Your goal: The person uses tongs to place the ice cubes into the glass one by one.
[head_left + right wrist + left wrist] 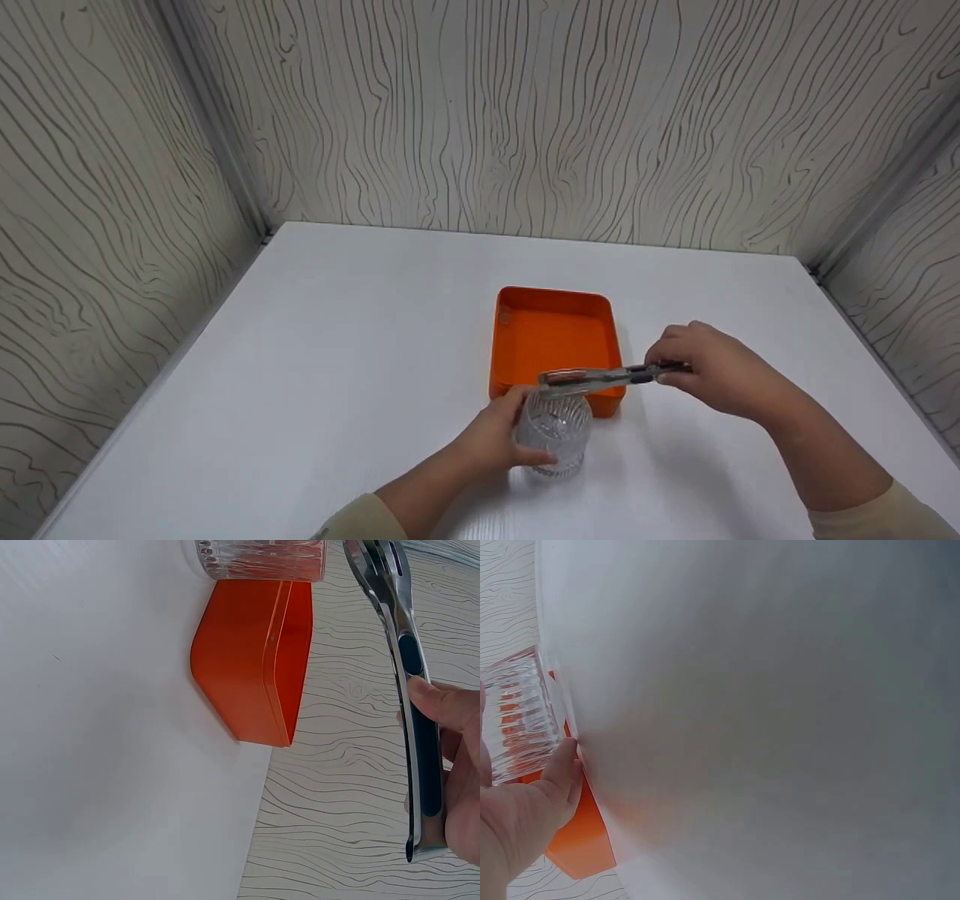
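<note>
A clear ribbed drinking glass (564, 442) appears to stand on the white table in front of the orange tray. My left hand (491, 435) holds it from the left side, thumb in front and fingers behind. In the left wrist view the glass (529, 716) shows its ribbed side next to the left hand (529, 814). My right hand (712, 367) grips metal tongs (600, 379) with dark handle pads. The tongs (401, 637) reach left, their heads above the glass's rim and close together. In the right wrist view the thumb of the right hand (457, 742) presses a handle pad.
The orange rectangular tray (498, 337) sits open-topped just behind the glass, and no contents show in it. Around it spreads the white table (360, 322). Wood-patterned panels (480, 112) rise behind the table and on both sides.
</note>
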Action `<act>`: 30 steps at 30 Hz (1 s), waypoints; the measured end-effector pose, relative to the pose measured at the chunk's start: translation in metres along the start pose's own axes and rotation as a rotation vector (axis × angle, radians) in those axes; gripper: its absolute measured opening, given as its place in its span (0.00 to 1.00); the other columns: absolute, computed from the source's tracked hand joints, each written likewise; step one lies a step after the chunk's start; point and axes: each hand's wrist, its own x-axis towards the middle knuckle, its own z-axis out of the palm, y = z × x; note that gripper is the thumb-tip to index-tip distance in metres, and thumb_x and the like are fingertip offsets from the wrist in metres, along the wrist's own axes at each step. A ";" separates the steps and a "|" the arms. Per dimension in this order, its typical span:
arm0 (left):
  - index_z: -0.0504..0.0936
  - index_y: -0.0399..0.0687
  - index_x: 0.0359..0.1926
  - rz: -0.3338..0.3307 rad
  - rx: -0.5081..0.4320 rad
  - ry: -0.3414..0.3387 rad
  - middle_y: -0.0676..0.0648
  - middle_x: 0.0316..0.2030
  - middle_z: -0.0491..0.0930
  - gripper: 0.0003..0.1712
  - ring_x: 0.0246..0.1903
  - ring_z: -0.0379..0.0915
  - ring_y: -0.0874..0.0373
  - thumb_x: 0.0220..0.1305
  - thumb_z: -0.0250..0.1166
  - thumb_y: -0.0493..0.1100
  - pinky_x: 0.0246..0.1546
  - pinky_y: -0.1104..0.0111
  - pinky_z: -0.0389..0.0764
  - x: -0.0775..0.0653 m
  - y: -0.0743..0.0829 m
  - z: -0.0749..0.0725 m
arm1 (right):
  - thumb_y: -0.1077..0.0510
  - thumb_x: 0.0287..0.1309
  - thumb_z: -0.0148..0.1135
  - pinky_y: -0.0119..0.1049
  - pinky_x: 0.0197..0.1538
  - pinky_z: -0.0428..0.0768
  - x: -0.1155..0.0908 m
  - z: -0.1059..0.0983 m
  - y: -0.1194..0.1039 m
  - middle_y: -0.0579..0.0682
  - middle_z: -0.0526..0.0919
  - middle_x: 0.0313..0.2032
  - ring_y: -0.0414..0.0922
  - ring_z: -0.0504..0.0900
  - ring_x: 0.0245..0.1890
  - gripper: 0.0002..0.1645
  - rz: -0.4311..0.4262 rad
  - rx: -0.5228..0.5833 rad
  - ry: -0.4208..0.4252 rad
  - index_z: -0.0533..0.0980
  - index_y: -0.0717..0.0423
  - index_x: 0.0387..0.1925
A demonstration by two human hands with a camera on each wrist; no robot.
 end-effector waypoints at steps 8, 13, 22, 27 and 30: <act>0.64 0.66 0.55 0.024 -0.015 -0.007 0.65 0.47 0.71 0.43 0.48 0.69 0.65 0.36 0.77 0.52 0.56 0.60 0.69 0.000 -0.003 0.000 | 0.61 0.49 0.65 0.29 0.30 0.68 -0.002 0.000 -0.003 0.29 0.71 0.27 0.36 0.65 0.30 0.14 -0.060 -0.017 0.014 0.77 0.34 0.29; 0.64 0.67 0.56 0.009 -0.007 -0.005 0.65 0.48 0.71 0.45 0.49 0.69 0.64 0.35 0.77 0.53 0.57 0.58 0.68 0.001 -0.002 0.000 | 0.61 0.49 0.66 0.29 0.31 0.69 -0.003 0.001 -0.003 0.29 0.71 0.27 0.36 0.66 0.30 0.15 -0.062 -0.004 0.005 0.78 0.33 0.29; 0.62 0.69 0.58 -0.008 0.006 -0.003 0.65 0.51 0.70 0.47 0.52 0.68 0.63 0.34 0.77 0.55 0.57 0.59 0.68 0.001 -0.002 0.000 | 0.59 0.48 0.67 0.30 0.33 0.70 -0.002 -0.001 -0.005 0.30 0.72 0.29 0.38 0.68 0.32 0.14 -0.042 0.007 -0.008 0.78 0.34 0.32; 0.62 0.68 0.58 0.004 0.004 -0.009 0.66 0.51 0.70 0.48 0.52 0.68 0.64 0.34 0.78 0.53 0.57 0.60 0.68 0.002 -0.002 0.000 | 0.59 0.48 0.67 0.30 0.33 0.70 -0.002 -0.002 -0.004 0.30 0.72 0.29 0.38 0.68 0.32 0.14 -0.040 0.006 -0.004 0.78 0.34 0.33; 0.62 0.69 0.58 0.004 0.001 -0.011 0.66 0.51 0.70 0.47 0.51 0.68 0.64 0.35 0.77 0.53 0.57 0.60 0.68 0.001 -0.001 0.000 | 0.59 0.48 0.68 0.30 0.33 0.71 -0.002 -0.001 -0.004 0.30 0.72 0.29 0.38 0.68 0.33 0.14 -0.038 0.004 -0.008 0.78 0.35 0.33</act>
